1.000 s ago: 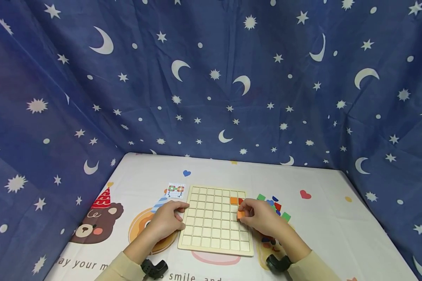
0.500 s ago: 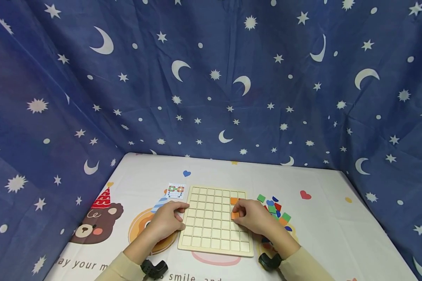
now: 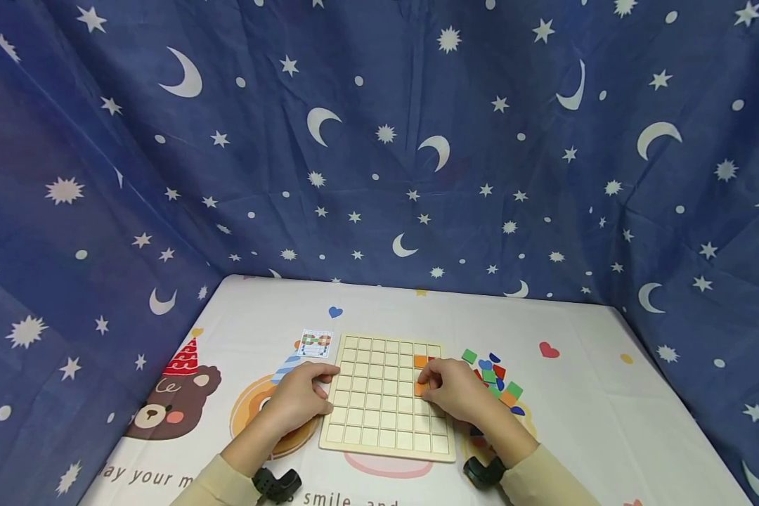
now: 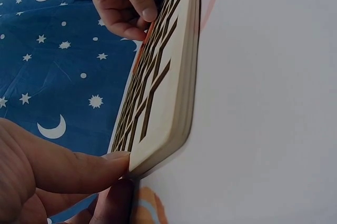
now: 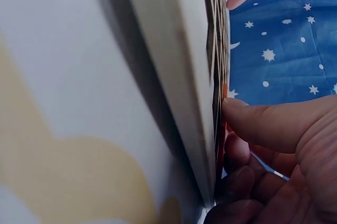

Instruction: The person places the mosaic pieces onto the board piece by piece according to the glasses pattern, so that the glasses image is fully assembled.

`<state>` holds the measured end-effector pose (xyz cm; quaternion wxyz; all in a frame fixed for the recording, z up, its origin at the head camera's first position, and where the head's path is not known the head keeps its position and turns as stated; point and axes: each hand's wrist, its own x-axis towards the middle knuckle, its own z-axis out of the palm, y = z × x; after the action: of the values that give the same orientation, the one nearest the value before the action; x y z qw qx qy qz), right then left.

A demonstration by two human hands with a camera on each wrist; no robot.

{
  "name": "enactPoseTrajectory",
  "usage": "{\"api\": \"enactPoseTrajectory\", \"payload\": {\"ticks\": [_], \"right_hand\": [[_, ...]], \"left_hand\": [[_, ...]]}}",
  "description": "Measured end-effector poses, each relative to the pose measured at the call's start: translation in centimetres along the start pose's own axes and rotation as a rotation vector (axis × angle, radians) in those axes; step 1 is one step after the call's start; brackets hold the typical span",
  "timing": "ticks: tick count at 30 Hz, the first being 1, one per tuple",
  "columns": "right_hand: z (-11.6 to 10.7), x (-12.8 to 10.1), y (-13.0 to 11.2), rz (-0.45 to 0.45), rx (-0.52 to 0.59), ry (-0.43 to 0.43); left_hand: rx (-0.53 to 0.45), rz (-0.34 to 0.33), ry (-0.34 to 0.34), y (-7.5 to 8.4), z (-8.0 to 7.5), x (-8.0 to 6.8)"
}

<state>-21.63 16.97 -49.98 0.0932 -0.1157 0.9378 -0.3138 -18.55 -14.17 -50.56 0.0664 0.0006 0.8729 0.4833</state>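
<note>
A small pattern card [image 3: 315,343] lies on the cartoon tablecloth [image 3: 582,393], star-printed blue curtain [image 3: 379,140] behind.

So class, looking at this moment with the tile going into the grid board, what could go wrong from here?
1. The orange tile under the right hand may sit askew in its cell and jam.
2. The left hand only steadies the board at its edge; a hard press might shift it.
3. The right sleeve could scatter the loose tiles beside the board.

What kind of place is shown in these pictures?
Probably a makeshift tabletop play corner: a blue star-and-moon curtain encloses a table with a cartoon bear tablecloth, which bears a wooden grid board and coloured tiles.
</note>
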Motion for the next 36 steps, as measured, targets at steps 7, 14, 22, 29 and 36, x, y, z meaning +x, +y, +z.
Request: {"api": "enactPoseTrajectory", "payload": {"ticks": [7, 14, 22, 29, 36], "right_hand": [[-0.3, -0.3, 0.4, 0.001, 0.021, 0.035], [-1.8, -1.3, 1.8, 0.089, 0.045, 0.099], [-3.8, -2.3, 4.8, 0.180, 0.037, 0.179], [-5.8, -2.8, 7.5, 0.214, 0.003, 0.212], [-7.0, -2.6, 10.0, 0.240, -0.045, 0.228]], "left_hand": [[0.009, -0.008, 0.000, 0.0, -0.1, 0.0], [0.011, -0.004, 0.001, 0.0, -0.1, 0.0], [0.007, 0.001, 0.001, 0.0, -0.1, 0.0], [0.003, 0.005, 0.005, -0.1, 0.0, 0.1], [0.013, 0.009, 0.000, -0.1, 0.0, 0.1]]}}
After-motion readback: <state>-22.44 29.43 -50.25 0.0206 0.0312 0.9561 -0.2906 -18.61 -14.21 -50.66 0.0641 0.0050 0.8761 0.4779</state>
